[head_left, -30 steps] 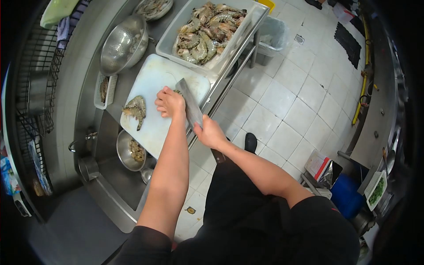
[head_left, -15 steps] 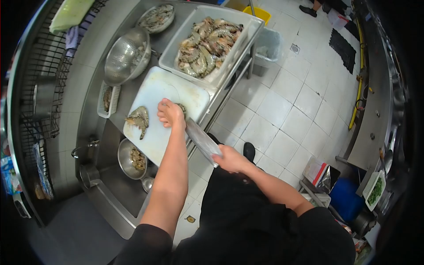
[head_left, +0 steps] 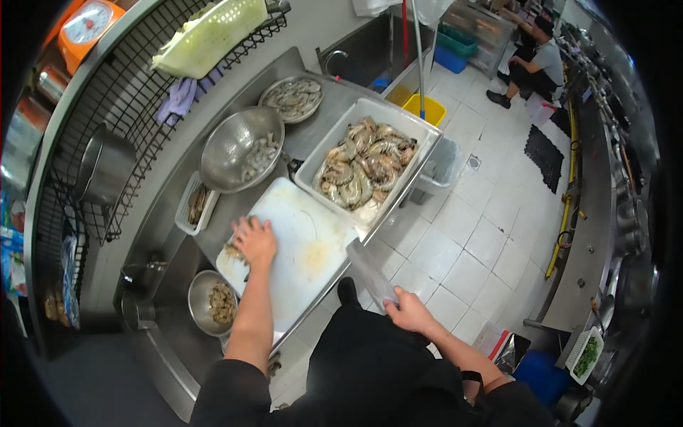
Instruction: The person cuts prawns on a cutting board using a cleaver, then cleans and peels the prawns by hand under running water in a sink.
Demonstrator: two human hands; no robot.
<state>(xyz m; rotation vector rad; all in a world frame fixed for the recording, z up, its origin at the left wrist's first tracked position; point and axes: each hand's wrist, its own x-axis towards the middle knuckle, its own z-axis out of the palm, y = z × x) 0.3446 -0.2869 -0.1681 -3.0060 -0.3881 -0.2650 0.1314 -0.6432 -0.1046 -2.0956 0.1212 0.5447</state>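
Observation:
My left hand [head_left: 254,243] lies with fingers spread over a shrimp [head_left: 233,251] at the left edge of the white cutting board [head_left: 302,245]; the hand hides most of the shrimp. My right hand [head_left: 410,311] is wrapped round the handle of a cleaver [head_left: 371,272], whose wide blade points up and left beside the board's right edge. Beyond the board, a white tub [head_left: 309,171] holds a heap of whole shrimp [head_left: 366,164].
A colander [head_left: 231,153], a bowl of shrimp [head_left: 292,98] and a small white basket [head_left: 186,206] stand behind the board. A metal bowl [head_left: 203,302] sits in the sink. A person [head_left: 537,64] crouches at the far right, beyond a yellow bucket [head_left: 427,107].
My left hand has moved left across the board and spread over the shrimp. The cleaver has moved right, off the board. The view has tilted up, showing the crouching person.

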